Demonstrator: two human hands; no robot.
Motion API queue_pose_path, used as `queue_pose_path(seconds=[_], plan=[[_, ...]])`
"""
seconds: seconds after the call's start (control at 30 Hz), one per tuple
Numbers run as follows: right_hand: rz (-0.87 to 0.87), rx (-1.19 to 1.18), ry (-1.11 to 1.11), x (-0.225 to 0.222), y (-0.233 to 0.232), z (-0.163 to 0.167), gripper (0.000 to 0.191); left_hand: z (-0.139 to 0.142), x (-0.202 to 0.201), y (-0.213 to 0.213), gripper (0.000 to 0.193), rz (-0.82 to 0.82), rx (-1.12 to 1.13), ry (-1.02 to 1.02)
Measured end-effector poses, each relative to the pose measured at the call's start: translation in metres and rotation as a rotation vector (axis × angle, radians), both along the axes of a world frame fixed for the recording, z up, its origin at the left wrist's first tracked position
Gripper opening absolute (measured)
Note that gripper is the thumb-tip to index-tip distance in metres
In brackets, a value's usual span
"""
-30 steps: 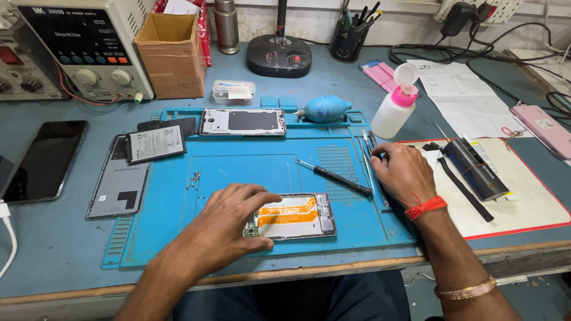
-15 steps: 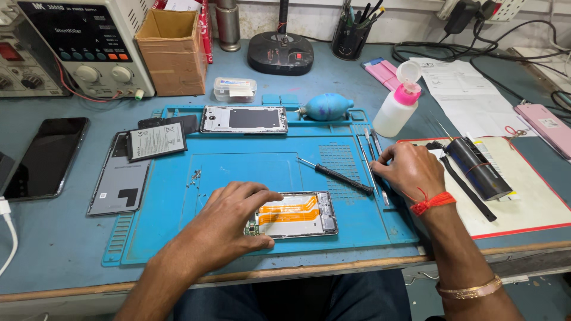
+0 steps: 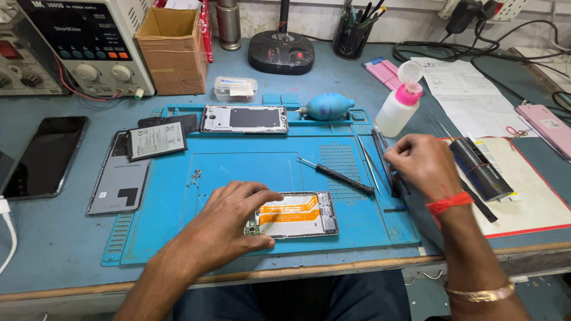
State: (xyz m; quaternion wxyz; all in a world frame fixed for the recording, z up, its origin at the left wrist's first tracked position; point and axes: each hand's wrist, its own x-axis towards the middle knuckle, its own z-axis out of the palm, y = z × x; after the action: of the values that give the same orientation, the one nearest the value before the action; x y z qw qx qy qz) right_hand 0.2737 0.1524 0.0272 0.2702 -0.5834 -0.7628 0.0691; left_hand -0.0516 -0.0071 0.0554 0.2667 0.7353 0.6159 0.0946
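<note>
An opened phone body [image 3: 297,215] with an orange flex cable lies on the blue work mat [image 3: 238,172]. My left hand [image 3: 232,217] rests on its left end, fingers spread over the frame. My right hand [image 3: 419,163] sits at the mat's right edge, fingers curled over thin dark tools [image 3: 386,163] lying there; whether it grips one I cannot tell. A black-handled screwdriver [image 3: 339,175] and tweezers [image 3: 369,163] lie between the hands.
On the mat's far side lie a phone frame [image 3: 244,119], a battery [image 3: 156,140], a grey back cover [image 3: 119,178] and a blue air blower [image 3: 330,106]. A squeeze bottle [image 3: 398,104], black cylinder [image 3: 479,169], cardboard box [image 3: 172,47], power supply [image 3: 83,41] and black phone [image 3: 41,156] surround it.
My right hand shifted slightly along the mat's right edge over the tools. My left hand stays on the opened phone.
</note>
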Motion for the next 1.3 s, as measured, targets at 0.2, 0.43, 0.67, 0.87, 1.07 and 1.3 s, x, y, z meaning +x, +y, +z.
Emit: queue_pose_path(seconds=[0.2,0.43,0.67,0.87,1.07,1.3], plan=[[0.132,-0.244,0.455,0.003,-0.019,0.024,0.027,-0.003,-0.001,0.0,0.077,-0.023,0.04,-0.027],[0.417,-0.506,0.78,-0.006,-0.032,0.038,0.023,-0.007,-0.002,-0.001,0.075,-0.035,0.069,-0.05],[0.452,-0.377,0.776,-0.013,-0.049,0.042,0.022,-0.008,-0.004,-0.001,0.074,-0.042,0.085,-0.06],[0.459,-0.27,0.586,-0.015,-0.053,0.034,0.017,-0.01,-0.004,-0.001,0.073,-0.056,0.117,-0.061],[0.375,-0.339,0.378,-0.031,-0.067,0.01,0.016,-0.015,0.0,-0.002,0.074,-0.109,0.197,-0.08],[0.324,-0.142,0.453,-0.024,-0.098,-0.016,0.015,-0.027,0.011,0.003,0.068,-0.181,0.32,-0.131]])
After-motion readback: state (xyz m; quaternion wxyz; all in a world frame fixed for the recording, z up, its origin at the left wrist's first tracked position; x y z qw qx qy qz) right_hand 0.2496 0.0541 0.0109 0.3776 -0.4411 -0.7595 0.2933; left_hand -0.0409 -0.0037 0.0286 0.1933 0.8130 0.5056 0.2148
